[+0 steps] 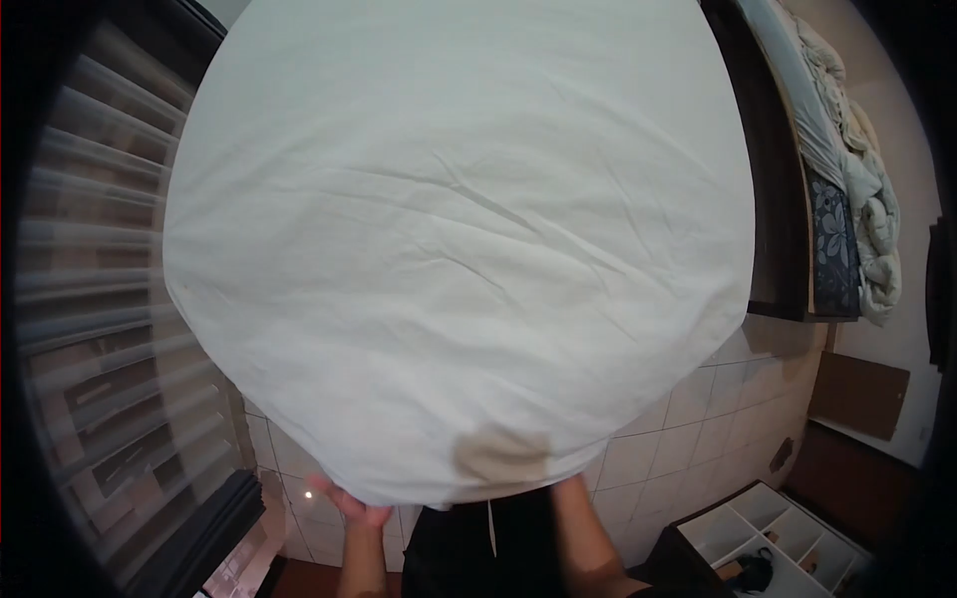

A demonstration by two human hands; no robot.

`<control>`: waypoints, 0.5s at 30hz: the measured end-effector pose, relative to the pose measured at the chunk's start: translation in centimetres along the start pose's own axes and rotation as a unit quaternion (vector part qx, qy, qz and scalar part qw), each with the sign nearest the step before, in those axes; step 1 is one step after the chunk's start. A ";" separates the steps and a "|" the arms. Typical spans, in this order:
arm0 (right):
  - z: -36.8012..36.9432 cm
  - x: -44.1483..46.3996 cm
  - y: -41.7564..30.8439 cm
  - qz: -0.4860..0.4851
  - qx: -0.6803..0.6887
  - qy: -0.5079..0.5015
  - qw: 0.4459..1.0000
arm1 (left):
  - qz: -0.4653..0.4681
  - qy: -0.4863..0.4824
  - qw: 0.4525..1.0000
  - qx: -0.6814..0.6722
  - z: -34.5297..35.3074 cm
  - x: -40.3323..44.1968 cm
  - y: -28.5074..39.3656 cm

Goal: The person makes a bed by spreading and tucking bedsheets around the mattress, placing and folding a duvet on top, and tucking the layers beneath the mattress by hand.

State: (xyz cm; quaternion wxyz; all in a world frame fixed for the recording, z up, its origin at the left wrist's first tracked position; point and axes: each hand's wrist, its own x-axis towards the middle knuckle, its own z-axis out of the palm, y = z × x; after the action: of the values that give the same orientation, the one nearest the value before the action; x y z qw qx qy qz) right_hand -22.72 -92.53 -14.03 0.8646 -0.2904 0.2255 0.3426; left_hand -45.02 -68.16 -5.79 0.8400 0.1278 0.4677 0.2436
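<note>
A white fitted sheet [439,269] covers a mattress that fills the middle of the head view, with wrinkles across its surface and a shadow near its front edge. My left hand [349,501] is at the front left corner, touching the sheet's edge, its fingers partly hidden by the cloth. On the right, my forearm reaches up to the front edge, and my right hand is hidden beneath or behind the sheet.
Sheer curtains [100,299] hang along the left. At the right stands another bed [835,239] with a rumpled cover [877,229]. A compartmented drawer unit [768,538] is at the lower right, above a tiled floor [658,448].
</note>
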 end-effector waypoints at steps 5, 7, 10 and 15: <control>10.4 -1.5 -7.3 -0.088 0.028 0.013 0.996 | 0.054 0.049 0.997 -0.011 1.0 3.9 5.0; 10.8 -2.3 -8.6 -0.062 -0.045 0.083 0.994 | 0.066 0.097 0.978 -0.171 1.2 5.3 5.8; 13.2 -2.9 -9.6 -0.094 -0.088 0.114 0.985 | 0.100 0.131 0.977 -0.135 4.8 5.6 9.7; 26.7 -0.9 -13.6 -0.281 -0.177 0.072 0.940 | 0.251 -0.007 0.965 0.074 12.5 3.6 21.2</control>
State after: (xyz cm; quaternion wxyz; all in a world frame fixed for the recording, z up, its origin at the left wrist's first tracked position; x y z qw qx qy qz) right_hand -8.39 -83.53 10.69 0.8417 -0.5143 0.1324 0.0977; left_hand -38.99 -48.08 7.58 0.7434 0.3046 0.4309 0.4110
